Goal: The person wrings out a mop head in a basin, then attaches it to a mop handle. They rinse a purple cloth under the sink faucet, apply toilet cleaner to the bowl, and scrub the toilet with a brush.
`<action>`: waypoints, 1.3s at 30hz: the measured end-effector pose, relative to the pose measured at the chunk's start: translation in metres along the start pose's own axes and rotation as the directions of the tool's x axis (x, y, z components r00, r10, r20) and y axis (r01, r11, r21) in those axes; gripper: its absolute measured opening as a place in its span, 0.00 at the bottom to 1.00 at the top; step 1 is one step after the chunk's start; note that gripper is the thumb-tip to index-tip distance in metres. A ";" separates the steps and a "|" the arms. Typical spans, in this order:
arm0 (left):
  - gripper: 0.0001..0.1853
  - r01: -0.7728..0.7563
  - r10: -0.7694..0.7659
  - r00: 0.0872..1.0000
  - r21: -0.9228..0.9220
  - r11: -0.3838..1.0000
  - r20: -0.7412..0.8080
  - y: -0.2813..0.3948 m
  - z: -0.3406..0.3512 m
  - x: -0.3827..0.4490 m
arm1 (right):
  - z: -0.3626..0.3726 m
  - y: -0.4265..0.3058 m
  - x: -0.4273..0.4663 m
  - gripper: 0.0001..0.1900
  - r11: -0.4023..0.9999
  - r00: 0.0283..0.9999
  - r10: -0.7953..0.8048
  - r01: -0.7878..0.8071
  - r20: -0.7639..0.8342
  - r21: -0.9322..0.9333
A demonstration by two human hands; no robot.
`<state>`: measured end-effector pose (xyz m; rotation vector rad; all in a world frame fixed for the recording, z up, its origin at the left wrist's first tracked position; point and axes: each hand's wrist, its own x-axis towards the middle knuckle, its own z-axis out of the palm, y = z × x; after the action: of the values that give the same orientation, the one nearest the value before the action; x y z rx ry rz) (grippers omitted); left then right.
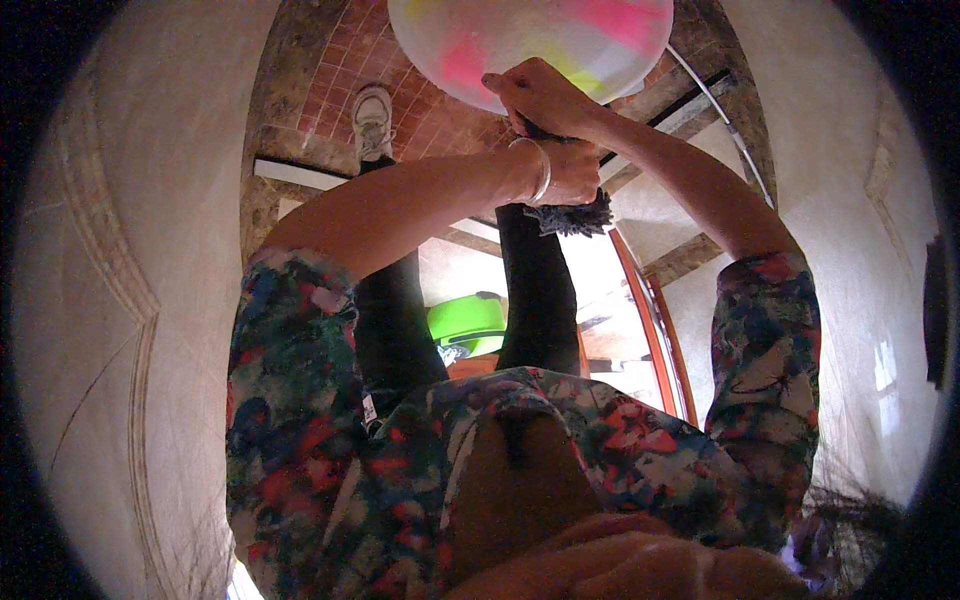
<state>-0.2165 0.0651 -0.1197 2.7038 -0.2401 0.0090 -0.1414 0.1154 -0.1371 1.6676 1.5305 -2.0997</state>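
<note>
A dark grey, shaggy cloth (574,217) is gripped in both fists, its fringed end sticking out below. My left hand (570,172), with a pale bracelet at the wrist, is closed around the lower part. Just above it, my right hand (541,97) clenches the upper part, most of which the fingers hide. The right fist appears in front of the near edge of a large round basin (517,37), whitish with pink and yellow patches. Whether the hand touches it, I cannot tell.
Red tiles (330,97) cover part of the floor, where my shoe (373,124) stands. A thin white pipe or hose (724,116) curves past the basin. Between my legs show a bright green container (466,324) and an orange-brown frame (645,322). Pale walls (187,187) rise on both sides.
</note>
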 end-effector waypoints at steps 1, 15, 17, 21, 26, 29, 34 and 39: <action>0.03 0.003 -0.003 1.000 -0.023 1.000 0.010 -0.002 0.003 0.000 | 0.003 0.008 0.004 0.29 0.998 0.999 -0.040 0.039 -0.028 -0.042; 0.20 -0.177 -0.538 0.836 -0.879 -0.443 0.102 -0.007 -0.060 0.003 | -0.046 0.018 -0.095 0.42 -0.293 0.915 -0.328 0.136 -0.233 0.946; 0.19 -0.355 -0.422 0.888 -0.314 -0.881 0.183 -0.003 -0.055 0.012 | -0.059 0.022 -0.107 0.39 -0.108 0.873 -0.315 0.357 -0.373 0.928; 0.18 -0.361 -0.346 0.924 0.072 -0.930 0.160 0.013 -0.042 0.029 | -0.076 0.028 -0.133 0.40 0.625 0.765 -0.442 0.637 -0.468 0.451; 0.19 -0.080 -0.371 0.782 -0.509 -0.857 0.502 0.017 -0.015 0.054 | -0.080 0.041 -0.149 0.15 0.855 0.882 -0.014 0.255 -0.472 0.451; 0.23 0.264 -0.761 0.559 -0.941 -0.212 0.328 0.006 0.005 0.075 | -0.088 0.065 -0.124 0.22 0.976 0.816 -0.167 0.217 -0.554 0.025; 0.29 0.459 -0.887 0.344 -0.879 -0.127 0.307 0.013 0.046 0.116 | -0.080 0.118 -0.088 0.18 0.958 0.876 -0.111 -0.032 -0.469 -0.286; 0.29 0.752 -0.854 0.442 -0.632 0.187 0.273 0.039 0.132 0.161 | -0.055 0.176 -0.084 0.19 0.927 0.903 0.122 -0.252 -0.411 -0.278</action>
<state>-0.0682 -0.0515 -0.2172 1.7098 1.0934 -0.1712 0.0330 0.0233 -0.1824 2.0811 1.6157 -1.3825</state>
